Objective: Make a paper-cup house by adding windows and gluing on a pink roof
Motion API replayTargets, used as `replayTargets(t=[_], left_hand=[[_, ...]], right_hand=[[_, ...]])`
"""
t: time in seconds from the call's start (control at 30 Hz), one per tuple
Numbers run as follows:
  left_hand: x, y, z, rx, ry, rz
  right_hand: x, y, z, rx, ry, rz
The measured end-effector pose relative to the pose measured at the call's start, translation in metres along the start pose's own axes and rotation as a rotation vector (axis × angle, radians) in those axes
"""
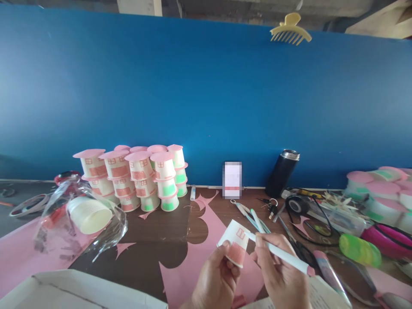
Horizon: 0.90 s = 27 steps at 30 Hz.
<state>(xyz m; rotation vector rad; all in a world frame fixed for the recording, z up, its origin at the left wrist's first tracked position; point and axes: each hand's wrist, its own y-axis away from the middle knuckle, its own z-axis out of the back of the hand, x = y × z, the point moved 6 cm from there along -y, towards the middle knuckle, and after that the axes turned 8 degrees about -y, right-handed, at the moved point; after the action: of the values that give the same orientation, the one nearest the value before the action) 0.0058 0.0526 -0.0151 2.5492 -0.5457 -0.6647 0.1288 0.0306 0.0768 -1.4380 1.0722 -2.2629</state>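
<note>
Paper cup (234, 244), white with red colouring, is held tilted over the desk, its rim turned down toward the person. Largest of all, a blue partition (206, 94) spans the back. In front of it runs the brown desk (144, 234). Stacked cups (140, 171) with pink discs stand at its left, coloured red or green. A pink sheet (199, 257) with rounded cut-outs lies below the hands; a black flask (280, 176) stands near the partition. The left hand (216, 277) has its fingers closed on the cup; the right hand (280, 274) grips a white pen (291, 259) in its fingers. Smallest, a red window drawing (240, 233) lies just beside the pen's tip; whether that tip touches the cup, I cannot tell.
</note>
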Motion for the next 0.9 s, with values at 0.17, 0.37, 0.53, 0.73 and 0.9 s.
replayTargets(t=[0.17, 0.37, 0.53, 0.73, 0.9], left_hand=[[0.0001, 0.0017, -0.0009, 0.003, -0.035, -0.015], [-0.0001, 0.0019, -0.001, -0.006, -0.065, -0.026], [-0.001, 0.0037, -0.0027, 0.0, -0.074, -0.03], [-0.0023, 0.0056, -0.0045, 0.018, -0.12, -0.049], [-0.0026, 0.0054, -0.0049, 0.021, -0.129, -0.046]], right_hand=[[0.0038, -0.0013, -0.0022, 0.016, 0.021, 0.011], [-0.0003, 0.0005, -0.0026, 0.026, 0.032, -0.013], [-0.0008, 0.0005, -0.0029, 0.03, 0.037, -0.021], [-0.0027, 0.002, -0.0042, 0.045, 0.031, -0.045], [-0.002, 0.0009, -0.0048, 0.044, 0.016, -0.049]])
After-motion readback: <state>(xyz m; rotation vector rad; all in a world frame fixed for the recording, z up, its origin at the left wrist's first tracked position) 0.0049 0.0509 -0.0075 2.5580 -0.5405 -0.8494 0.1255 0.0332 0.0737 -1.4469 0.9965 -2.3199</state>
